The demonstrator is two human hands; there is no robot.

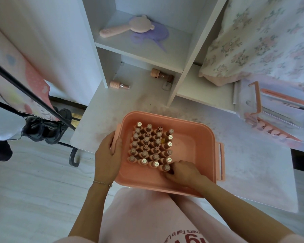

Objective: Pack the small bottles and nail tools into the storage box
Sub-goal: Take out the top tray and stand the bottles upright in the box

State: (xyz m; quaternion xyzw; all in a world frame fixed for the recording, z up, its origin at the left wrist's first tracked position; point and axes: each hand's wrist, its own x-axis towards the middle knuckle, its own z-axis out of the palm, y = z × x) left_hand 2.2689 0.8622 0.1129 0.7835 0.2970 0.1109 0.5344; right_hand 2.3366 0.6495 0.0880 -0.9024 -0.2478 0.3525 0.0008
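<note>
A pink storage box (197,135) sits at the desk's front edge. Several small pink bottles (148,144) stand upright in rows in its left half. My left hand (109,155) grips the box's left rim and latch. Inside the box, my right hand (182,171) pinches the lower part of a bottle (165,167) at the near right corner of the rows. Two more small bottles lie on their sides in the lower cubby, one (119,85) on the left and one (158,73) further back. A clear lid tray (274,111) at the right holds nail files and tools.
A pink hand mirror (128,27) and a purple item (150,34) lie on the upper shelf. A small clear piece (166,85) stands by the cubby's right wall. Floral fabric (263,37) hangs at the right. A black rack with shoes (47,127) stands left of the desk.
</note>
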